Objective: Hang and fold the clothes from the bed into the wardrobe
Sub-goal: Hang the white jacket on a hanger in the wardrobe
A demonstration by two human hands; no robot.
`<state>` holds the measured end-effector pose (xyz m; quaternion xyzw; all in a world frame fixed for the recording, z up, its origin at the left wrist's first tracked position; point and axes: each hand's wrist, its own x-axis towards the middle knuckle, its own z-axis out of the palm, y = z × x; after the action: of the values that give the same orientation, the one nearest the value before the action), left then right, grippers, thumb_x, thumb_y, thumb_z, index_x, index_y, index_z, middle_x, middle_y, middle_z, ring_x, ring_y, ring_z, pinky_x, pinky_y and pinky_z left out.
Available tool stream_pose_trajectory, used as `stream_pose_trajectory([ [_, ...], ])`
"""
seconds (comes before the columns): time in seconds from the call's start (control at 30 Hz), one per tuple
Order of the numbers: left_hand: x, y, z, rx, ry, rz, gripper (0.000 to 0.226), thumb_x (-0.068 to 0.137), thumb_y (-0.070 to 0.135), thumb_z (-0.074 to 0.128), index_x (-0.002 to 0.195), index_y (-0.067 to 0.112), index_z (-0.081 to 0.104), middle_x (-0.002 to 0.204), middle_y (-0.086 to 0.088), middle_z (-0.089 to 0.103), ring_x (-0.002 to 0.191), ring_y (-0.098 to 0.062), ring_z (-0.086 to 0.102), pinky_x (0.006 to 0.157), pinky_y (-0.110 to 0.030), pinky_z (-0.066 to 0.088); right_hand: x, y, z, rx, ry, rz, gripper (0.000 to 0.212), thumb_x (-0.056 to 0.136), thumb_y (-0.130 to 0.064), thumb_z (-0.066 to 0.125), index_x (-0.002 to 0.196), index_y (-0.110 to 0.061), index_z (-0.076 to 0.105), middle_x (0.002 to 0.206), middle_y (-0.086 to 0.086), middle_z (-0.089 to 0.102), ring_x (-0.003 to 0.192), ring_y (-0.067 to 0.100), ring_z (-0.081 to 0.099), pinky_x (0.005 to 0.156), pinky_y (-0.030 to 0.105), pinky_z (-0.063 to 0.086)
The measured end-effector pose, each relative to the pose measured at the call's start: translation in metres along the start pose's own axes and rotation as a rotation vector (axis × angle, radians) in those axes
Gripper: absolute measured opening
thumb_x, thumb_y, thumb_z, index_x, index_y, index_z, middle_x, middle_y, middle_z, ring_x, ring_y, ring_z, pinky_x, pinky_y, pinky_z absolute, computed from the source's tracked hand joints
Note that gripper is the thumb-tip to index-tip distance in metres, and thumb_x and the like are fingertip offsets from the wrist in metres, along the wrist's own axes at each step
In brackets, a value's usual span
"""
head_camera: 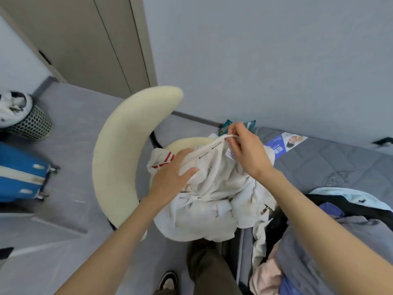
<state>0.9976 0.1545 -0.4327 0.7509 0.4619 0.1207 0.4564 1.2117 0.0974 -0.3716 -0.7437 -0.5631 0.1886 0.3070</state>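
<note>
Beside the grey bed [340,158], over a cream chair [119,150], the right hand [246,150] pinches the neck band of the white garment [212,199], probably to find its top for hanging, while below those fingers the left hand [170,175] rests on the bunched cloth, its grip unclear.

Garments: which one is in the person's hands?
The white garment, its neckband pinched by the right hand; the other clothes lie untouched on the bed.
</note>
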Motion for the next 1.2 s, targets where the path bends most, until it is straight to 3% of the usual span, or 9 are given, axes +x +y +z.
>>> stream_pose_trajectory([
  [0.1,-0.033,0.023,-0.028,0.147,0.176,0.139,0.025,0.098,0.04,0.048,0.118,0.03,0.059,0.105,0.005,0.064,0.095,-0.018,0.059,0.071,-0.025,0.037,-0.031,-0.039,-0.03,-0.063,0.022,-0.067,0.02,0.089,-0.024,0.066,0.096,-0.013,0.051,0.075,0.0,0.058,0.066,0.015,0.047,0.064,0.035,0.039],
  [0.2,-0.069,0.052,-0.061,0.19,0.318,0.29,0.021,0.1,0.031,0.044,0.115,0.023,0.057,0.103,0.001,0.046,0.078,-0.019,0.053,0.061,-0.028,0.038,-0.067,-0.073,-0.051,-0.233,-0.067,-0.107,0.04,0.079,-0.026,0.078,0.11,-0.012,0.057,0.092,0.0,0.059,0.081,0.021,0.053,0.068,0.034,0.042],
  [0.33,-0.116,0.084,-0.091,0.244,0.393,0.356,0.019,0.098,0.021,0.044,0.114,0.024,0.054,0.11,0.003,0.037,0.065,-0.019,0.05,0.056,-0.031,0.04,-0.118,-0.105,-0.053,-0.447,0.021,-0.123,0.031,0.088,-0.006,0.056,0.119,-0.013,0.054,0.103,0.007,0.053,0.089,0.028,0.052,0.068,0.042,0.046],
  [0.43,-0.149,0.099,-0.104,0.203,0.384,0.398,0.022,0.097,0.022,0.043,0.116,0.027,0.052,0.111,0.008,0.041,0.073,-0.013,0.049,0.063,-0.03,0.037,-0.155,-0.117,-0.054,-0.388,0.136,-0.067,0.02,0.088,-0.007,0.056,0.108,-0.011,0.056,0.091,0.003,0.046,0.074,0.028,0.049,0.055,0.036,0.037],
  [0.5,-0.171,0.108,-0.109,0.175,0.348,0.451,0.02,0.096,0.024,0.042,0.113,0.029,0.05,0.108,0.012,0.043,0.075,-0.01,0.049,0.064,-0.03,0.036,-0.175,-0.118,-0.054,-0.313,0.169,0.038,0.018,0.086,-0.013,0.059,0.104,-0.012,0.056,0.087,-0.002,0.044,0.073,0.026,0.049,0.058,0.033,0.033],
  [0.67,-0.228,0.127,-0.119,0.108,0.374,0.502,0.02,0.094,0.022,0.041,0.111,0.026,0.052,0.109,0.013,0.048,0.084,0.0,0.045,0.071,-0.028,0.036,-0.227,-0.111,-0.041,-0.232,-0.025,0.275,0.012,0.094,-0.022,0.053,0.098,-0.013,0.046,0.095,0.012,0.058,0.089,0.031,0.054,0.064,0.034,0.03],
  [0.77,-0.273,0.119,-0.128,0.107,0.42,0.526,0.021,0.091,0.024,0.04,0.108,0.031,0.05,0.105,0.017,0.045,0.086,-0.003,0.046,0.07,-0.025,0.034,-0.262,-0.116,-0.028,-0.194,-0.095,0.229,0.011,0.101,-0.019,0.043,0.098,-0.01,0.038,0.087,0.022,0.06,0.082,0.038,0.056,0.065,0.041,0.034],
  [0.97,-0.378,0.074,-0.161,0.086,0.691,0.368,0.019,0.099,0.017,0.043,0.111,0.022,0.057,0.104,0.0,0.047,0.081,0.002,0.038,0.066,-0.016,0.027,-0.311,-0.194,-0.028,-0.045,0.221,0.043,0.013,0.102,-0.024,0.038,0.095,-0.014,0.035,0.075,0.007,0.054,0.066,0.029,0.044,0.055,0.037,0.025],
  [1.2,-0.51,0.03,-0.232,0.165,1.033,0.129,0.025,0.098,0.019,0.044,0.117,0.021,0.06,0.109,-0.006,0.054,0.083,-0.001,0.04,0.072,-0.021,0.029,-0.341,-0.325,-0.019,0.059,0.15,-0.284,0.016,0.099,-0.031,0.044,0.092,-0.019,0.038,0.058,-0.008,0.047,0.057,0.012,0.046,0.054,0.033,0.033],
])
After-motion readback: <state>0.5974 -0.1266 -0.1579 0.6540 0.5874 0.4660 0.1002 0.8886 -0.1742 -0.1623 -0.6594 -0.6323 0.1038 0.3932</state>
